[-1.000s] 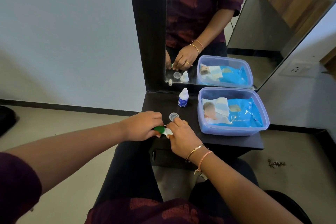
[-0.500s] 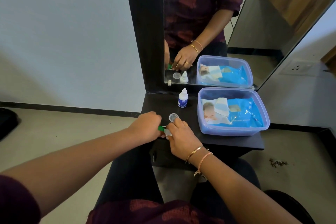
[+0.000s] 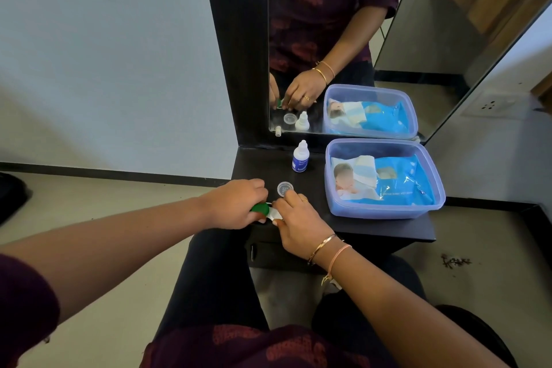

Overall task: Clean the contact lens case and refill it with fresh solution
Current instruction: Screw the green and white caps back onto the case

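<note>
Left hand (image 3: 236, 203) and right hand (image 3: 298, 218) grip the lens case (image 3: 264, 210) beside cap (image 3: 285, 189), bottle (image 3: 300, 158), tub (image 3: 373, 211).

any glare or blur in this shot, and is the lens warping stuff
Head view: the wide lens tilts the mirror frame and skirting; light soft, shadows faint; small glints on the wet wipes pack; left hand, right hand and contact lens case look sharp.

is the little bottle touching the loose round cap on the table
Apart. The head view shows a strip of dark table between the bottle and the loose round cap.
</note>
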